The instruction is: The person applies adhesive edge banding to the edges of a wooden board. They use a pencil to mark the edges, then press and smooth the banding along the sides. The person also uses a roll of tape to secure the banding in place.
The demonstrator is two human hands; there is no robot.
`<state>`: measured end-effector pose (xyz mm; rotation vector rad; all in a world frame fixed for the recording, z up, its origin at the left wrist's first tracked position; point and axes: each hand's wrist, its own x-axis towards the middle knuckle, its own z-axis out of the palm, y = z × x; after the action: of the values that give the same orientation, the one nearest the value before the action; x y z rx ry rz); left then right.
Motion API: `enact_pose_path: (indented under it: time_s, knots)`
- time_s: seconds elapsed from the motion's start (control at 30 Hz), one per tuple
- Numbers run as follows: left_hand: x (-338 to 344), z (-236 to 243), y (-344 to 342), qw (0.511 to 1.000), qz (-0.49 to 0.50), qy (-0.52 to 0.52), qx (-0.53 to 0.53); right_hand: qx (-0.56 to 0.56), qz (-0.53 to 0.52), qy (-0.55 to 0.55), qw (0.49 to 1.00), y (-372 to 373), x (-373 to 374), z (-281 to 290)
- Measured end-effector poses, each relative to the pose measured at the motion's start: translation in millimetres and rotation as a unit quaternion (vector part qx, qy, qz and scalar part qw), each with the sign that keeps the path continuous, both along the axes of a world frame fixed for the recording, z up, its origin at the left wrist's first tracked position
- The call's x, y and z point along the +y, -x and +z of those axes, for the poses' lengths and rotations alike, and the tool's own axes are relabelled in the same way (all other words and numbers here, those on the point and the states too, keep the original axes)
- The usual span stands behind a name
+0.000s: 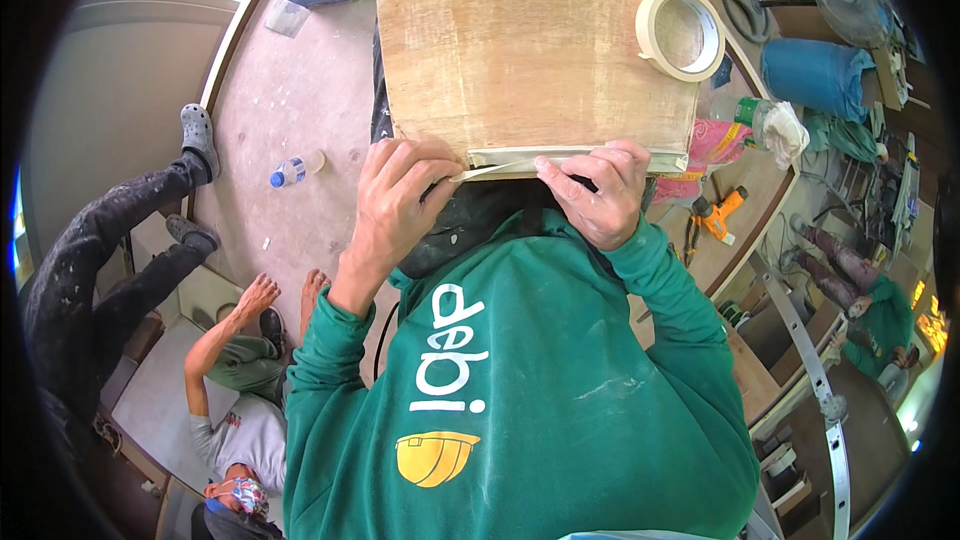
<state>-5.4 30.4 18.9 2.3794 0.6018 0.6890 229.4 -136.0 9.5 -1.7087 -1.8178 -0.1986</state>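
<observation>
Two hands point(395, 190) point(606, 202), thin tape point(497, 171), plywood point(530, 50)

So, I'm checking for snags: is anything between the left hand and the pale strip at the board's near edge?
Nothing visible: the left hand pinches the strip directly. The tape roll lies apart, farther out on the board.

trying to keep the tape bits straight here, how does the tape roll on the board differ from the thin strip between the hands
The tape roll is a thick ring; the strip is narrow and thin. The roll lies at the right edge of the wooden board, untouched; the strip stretches between the left hand and right hand. Both look pale.
</observation>
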Motion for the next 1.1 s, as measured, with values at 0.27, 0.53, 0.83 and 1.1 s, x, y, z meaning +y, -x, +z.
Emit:
enact_pose_path:
  time_s: [0.27, 0.53, 0.83, 1.1]
  knots:
    - [14, 0, -4, 1.000, -0.028, -0.001, -0.011, 0.061, 0.024, 0.039, 0.997, -3, 15, 18]
    - [12, 3, -6, 0.999, -0.006, -0.012, -0.032, 0.104, 0.091, 0.095, 0.986, 2, 44, 38]
    - [-2, -5, -2, 0.999, 0.014, -0.004, -0.043, 0.083, 0.140, 0.100, 0.982, 23, 65, 34]
    - [-4, -7, -2, 0.998, 0.021, 0.008, -0.063, 0.101, 0.106, 0.137, 0.980, 32, 70, 38]
